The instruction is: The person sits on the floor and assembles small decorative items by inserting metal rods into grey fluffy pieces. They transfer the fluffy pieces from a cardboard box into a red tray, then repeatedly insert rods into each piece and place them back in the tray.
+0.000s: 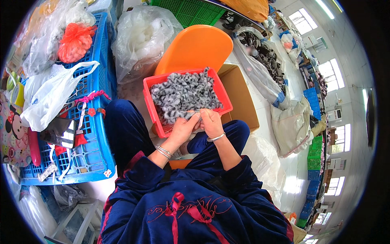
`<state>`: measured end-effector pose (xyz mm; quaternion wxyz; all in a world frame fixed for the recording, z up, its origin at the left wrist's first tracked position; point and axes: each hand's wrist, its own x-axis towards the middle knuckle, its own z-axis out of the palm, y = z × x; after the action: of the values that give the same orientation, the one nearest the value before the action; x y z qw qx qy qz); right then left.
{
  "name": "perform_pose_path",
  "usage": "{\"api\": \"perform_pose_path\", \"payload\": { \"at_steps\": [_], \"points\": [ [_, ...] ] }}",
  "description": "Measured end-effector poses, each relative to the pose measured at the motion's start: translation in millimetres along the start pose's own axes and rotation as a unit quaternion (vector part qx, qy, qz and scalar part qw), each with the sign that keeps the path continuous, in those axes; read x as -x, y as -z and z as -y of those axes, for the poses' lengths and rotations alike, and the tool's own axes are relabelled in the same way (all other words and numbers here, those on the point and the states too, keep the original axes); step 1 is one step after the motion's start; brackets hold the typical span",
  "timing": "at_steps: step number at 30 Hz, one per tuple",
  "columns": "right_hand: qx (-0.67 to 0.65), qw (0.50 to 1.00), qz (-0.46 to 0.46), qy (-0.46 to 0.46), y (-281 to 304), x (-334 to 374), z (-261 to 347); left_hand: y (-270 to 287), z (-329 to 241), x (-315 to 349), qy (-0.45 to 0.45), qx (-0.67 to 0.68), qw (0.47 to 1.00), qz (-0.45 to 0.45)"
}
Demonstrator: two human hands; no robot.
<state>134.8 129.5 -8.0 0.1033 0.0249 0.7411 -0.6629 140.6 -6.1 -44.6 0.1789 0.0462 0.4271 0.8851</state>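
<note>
My left hand and my right hand meet over the near edge of a red plastic tub. The tub is heaped with small fluffy grey-and-black pieces. Both hands are closed, their fingertips almost touching. Between them shows a small shiny metal bit, too small to name. A tuft of the grey fluff lies against my left fingers. What each hand pinches is mostly hidden by the fingers. The tub sits in front of my knees, by an orange plastic chair.
A blue crate at left bears a white plastic bag, a phone, scissors and a red net bag. A cardboard box stands right of the tub. Beyond are a clear bag of white stuffing and sacks.
</note>
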Motion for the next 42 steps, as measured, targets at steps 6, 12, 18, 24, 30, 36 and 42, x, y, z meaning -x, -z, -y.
{"api": "perform_pose_path", "payload": {
  "at_steps": [6,12,18,24,30,36,42],
  "points": [
    [0.179,0.969,-0.152,0.076,44,-18,7,5,-6,-5,0.005,0.019,0.999,0.035],
    [0.136,0.939,-0.300,-0.101,179,-56,7,15,-9,-7,0.005,0.022,0.999,0.030],
    [0.381,0.908,-0.160,0.074,147,-94,-22,12,-11,-8,0.025,-0.009,1.000,0.005],
    [0.500,0.858,-0.004,0.119,61,-131,-19,15,-10,-8,0.035,-0.026,0.999,-0.006],
    [0.469,0.880,-0.045,0.066,55,-127,0,18,-15,-7,0.042,-0.032,0.998,-0.024],
    [0.342,0.937,-0.033,0.069,46,-89,33,19,-1,-9,0.036,-0.066,0.996,-0.045],
    [0.166,0.982,0.062,0.062,30,-52,33,7,-19,-3,0.012,0.024,0.999,-0.031]
  ]
}}
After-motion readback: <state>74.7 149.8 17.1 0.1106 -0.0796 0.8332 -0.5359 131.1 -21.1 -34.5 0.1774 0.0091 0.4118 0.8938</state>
